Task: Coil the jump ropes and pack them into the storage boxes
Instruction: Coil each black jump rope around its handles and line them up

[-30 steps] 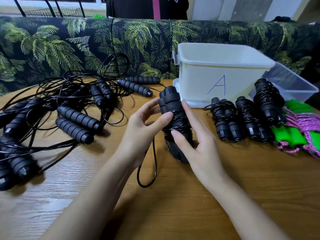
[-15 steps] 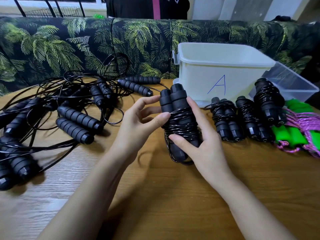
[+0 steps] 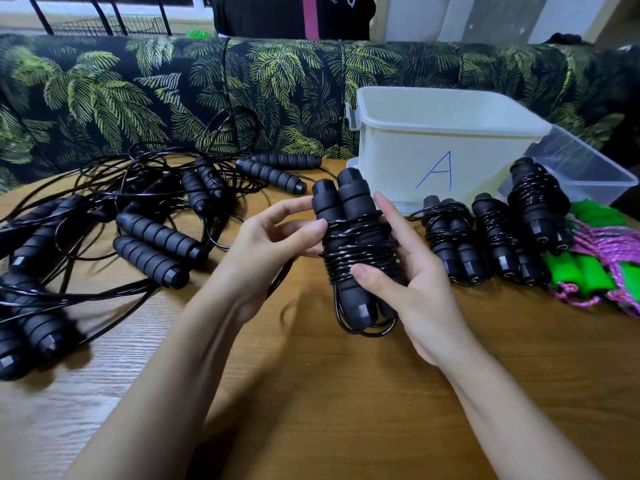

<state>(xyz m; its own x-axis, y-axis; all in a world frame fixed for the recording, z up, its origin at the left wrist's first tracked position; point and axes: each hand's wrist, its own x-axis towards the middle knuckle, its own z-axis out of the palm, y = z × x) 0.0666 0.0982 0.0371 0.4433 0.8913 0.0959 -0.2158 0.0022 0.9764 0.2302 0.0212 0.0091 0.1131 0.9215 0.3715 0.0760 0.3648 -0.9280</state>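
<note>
Nearly wound: right hand [image 3: 412, 271] grips the jump rope [image 3: 353, 244] bundle upright over the table [image 3: 346, 393], before box A [image 3: 450, 140]; left hand [image 3: 273, 244] pinches its wraps. Best tuck the hanging loop under a taut wrap.

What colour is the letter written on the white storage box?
Blue: a handwritten letter A on the white storage box's front, in the head view.

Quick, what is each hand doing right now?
Left hand: pinches the cord of the black foam-handled jump rope.
Right hand: grips that same rope's wrapped handles.
</note>
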